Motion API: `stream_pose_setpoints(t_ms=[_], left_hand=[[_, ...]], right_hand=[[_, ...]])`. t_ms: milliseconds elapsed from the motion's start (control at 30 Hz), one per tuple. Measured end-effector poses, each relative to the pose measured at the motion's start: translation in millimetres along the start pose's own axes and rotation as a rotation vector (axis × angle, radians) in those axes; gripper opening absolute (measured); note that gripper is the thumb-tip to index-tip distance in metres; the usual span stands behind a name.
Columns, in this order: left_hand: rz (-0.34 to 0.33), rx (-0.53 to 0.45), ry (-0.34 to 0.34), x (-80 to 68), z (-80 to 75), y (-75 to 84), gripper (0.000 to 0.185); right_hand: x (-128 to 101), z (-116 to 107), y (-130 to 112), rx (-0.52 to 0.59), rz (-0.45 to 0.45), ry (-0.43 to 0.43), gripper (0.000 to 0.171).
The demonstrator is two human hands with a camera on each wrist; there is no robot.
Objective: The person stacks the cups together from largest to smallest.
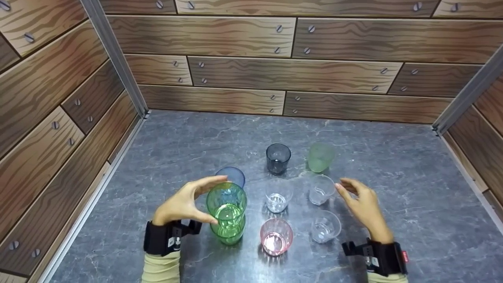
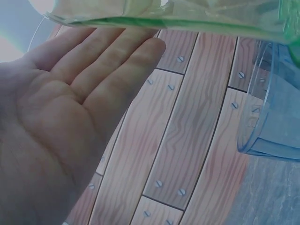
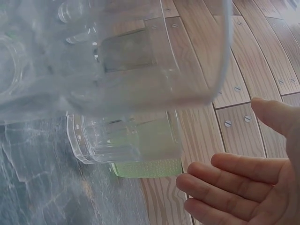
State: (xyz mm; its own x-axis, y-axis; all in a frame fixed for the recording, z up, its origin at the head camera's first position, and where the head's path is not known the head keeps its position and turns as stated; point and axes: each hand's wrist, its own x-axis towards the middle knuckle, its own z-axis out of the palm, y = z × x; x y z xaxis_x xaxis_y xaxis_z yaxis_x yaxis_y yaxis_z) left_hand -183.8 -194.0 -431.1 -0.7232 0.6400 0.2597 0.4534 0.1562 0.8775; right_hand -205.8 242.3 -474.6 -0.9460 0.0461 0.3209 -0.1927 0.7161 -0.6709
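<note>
The left hand [image 1: 184, 204] is open, its fingers straight, cupped beside two shiny green cups [image 1: 227, 214] stacked one inside the other. It does not hold them. A round blue cup [image 1: 232, 176] stands just behind the stack. The right hand [image 1: 363, 208] is open too, with loose fingers, near a clear see-through cup [image 1: 321, 189]. The cups stand on a smooth gray stone-look table [image 1: 393, 165], by a pink ribbed cup [image 1: 276, 236].
</note>
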Motion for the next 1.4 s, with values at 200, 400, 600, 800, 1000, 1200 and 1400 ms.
stream_pose_setpoints(t_ms=[200, 400, 600, 800, 1000, 1200, 1400], left_hand=[[-0.014, 0.002, -0.017, -0.8, 2.2, -3.4, 0.092], [-0.005, -0.014, -0.033, -5.1, 2.3, -8.9, 0.092], [0.004, -0.038, -0.072, -3.9, 2.6, -16.1, 0.091], [0.023, -0.067, -0.124, -1.7, 2.1, -21.2, 0.09], [-0.034, -0.088, -0.166, -0.5, 2.1, -27.2, 0.088], [-0.062, -0.096, -0.173, 0.5, 3.2, -33.2, 0.087], [-0.064, -0.105, -0.171, 1.6, 5.8, -36.8, 0.086]], right_hand=[[0, 3, 0, -0.004, 0.0, 0.0, 0.034], [0, 5, 0, -0.013, -0.004, -0.007, 0.033], [1, 5, 1, -0.007, -0.015, 0.0, 0.033], [0, 4, 0, 0.005, -0.006, -0.016, 0.033], [0, 3, -2, 0.018, 0.007, -0.012, 0.033], [0, 1, -1, 0.017, 0.001, 0.0, 0.032], [0, 2, 1, 0.018, 0.0, -0.001, 0.033]])
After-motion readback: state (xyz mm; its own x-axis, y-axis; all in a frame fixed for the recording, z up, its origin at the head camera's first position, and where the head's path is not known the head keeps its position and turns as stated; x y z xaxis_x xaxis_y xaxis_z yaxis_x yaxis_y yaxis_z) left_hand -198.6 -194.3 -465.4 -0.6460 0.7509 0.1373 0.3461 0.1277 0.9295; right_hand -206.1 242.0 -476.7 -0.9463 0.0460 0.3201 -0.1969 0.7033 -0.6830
